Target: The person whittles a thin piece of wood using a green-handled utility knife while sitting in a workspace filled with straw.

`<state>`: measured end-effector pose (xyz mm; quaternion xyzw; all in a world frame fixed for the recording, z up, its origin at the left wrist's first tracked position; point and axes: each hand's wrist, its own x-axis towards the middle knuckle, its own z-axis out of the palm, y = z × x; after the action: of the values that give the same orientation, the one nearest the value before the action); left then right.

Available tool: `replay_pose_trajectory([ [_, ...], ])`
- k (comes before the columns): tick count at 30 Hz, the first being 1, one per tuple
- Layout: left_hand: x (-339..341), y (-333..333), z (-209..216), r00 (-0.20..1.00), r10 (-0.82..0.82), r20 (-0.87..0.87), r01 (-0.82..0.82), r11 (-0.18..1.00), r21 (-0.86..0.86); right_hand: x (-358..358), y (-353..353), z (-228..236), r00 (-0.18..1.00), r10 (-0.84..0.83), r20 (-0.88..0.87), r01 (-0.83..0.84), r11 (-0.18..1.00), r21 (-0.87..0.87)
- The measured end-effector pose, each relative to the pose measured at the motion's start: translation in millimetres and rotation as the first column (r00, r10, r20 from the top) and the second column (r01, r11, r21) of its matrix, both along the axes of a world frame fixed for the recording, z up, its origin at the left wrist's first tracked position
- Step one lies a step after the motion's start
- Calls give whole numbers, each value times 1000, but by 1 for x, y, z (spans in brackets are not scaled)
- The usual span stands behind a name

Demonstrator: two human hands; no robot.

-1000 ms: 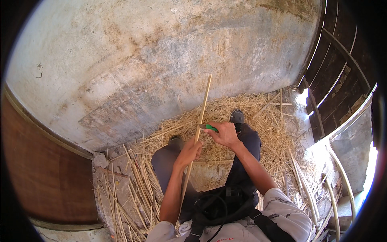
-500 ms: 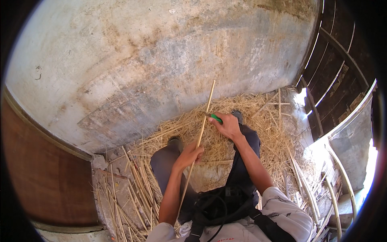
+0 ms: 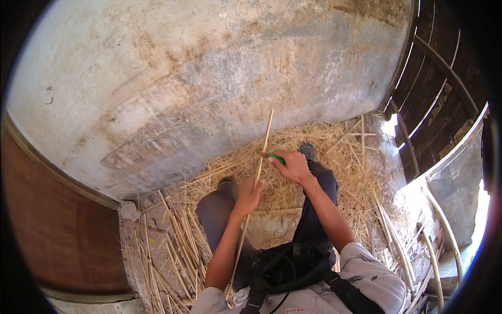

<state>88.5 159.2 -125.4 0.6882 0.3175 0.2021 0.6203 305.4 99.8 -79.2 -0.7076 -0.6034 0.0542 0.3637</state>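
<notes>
A long, thin, pale strip of bamboo or cane (image 3: 268, 128) slants up in front of me, its far end near the foot of the wall. My left hand (image 3: 249, 198) is closed round its middle, and the lower part runs down beside my left forearm. In my right hand (image 3: 294, 166) is a green-handled knife (image 3: 277, 157), gripped with the fingers wrapped round the handle. The short blade lies against the strip, a little above my left hand. How deep the blade sits in the strip cannot be made out.
Straw-like shavings (image 3: 345, 167) cover the floor between and around my feet. Several long strips (image 3: 180, 246) lie at the left, with more poles (image 3: 397, 246) at the right. A stained wall (image 3: 251, 68) rises ahead, and a brown panel (image 3: 63, 220) stands at far left.
The strip's far end has shifted slightly down and left. My left hand has moved up the strip with its fingers straighter, and the knife has come slightly down and left along it.
</notes>
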Motion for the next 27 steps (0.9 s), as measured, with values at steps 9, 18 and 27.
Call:
replay_pose_trajectory([
  [9, -10, -5, 8, 991, -53, -122, 68, 990, 124, 0, -6, 8, 996, -75, 42, 77, 996, -54],
  [18, -13, -9, 15, 987, -121, -104, 131, 987, 89, 16, -3, -2, 971, -232, 63, 233, 972, -10],
  [27, -23, 0, 8, 913, -352, -206, 351, 935, -42, 28, 1, -8, 902, -431, 15, 430, 902, 39],
])
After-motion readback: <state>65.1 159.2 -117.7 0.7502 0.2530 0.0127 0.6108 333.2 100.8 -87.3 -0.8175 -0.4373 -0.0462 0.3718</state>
